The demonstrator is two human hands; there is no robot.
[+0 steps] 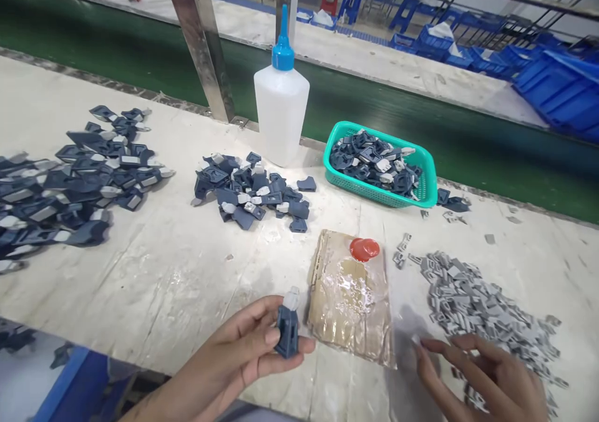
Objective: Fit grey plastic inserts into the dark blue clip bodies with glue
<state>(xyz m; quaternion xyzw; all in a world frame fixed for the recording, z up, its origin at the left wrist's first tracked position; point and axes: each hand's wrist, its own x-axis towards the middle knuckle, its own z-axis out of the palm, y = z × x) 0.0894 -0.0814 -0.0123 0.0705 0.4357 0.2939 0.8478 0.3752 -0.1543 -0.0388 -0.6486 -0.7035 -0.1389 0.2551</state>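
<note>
- Left hand [243, 353] low at near edge of worktop [163, 272], fingers curled, thumb and fingertips pinching a dark blue plastic part [287, 329] held upright, pale grey insert [292, 298] sticking out of its top.
- Right hand [486, 378] palm down, fingers spread and loose, holding nothing; fingertips resting at near edge of grey clip pile [486, 309].
- Between the hands: scrap of brown cardboard [350, 297] under glossy clear film, wet smears on it, red cap [364, 249] lying at its far edge.
- Middle of worktop: small heap of blue parts [255, 191], some with grey inserts.
- Far left: larger spread of blue parts [70, 185], running out of view.
- Behind small heap: white squeeze bottle [281, 113], blue nozzle, standing upright.
- Right of bottle: teal mesh basket [428, 181] filled with more blue parts; a few strays just beside its right end.
- Beyond worktop: green conveyor belt [374, 110]; blue bins [556, 85] far right.
</note>
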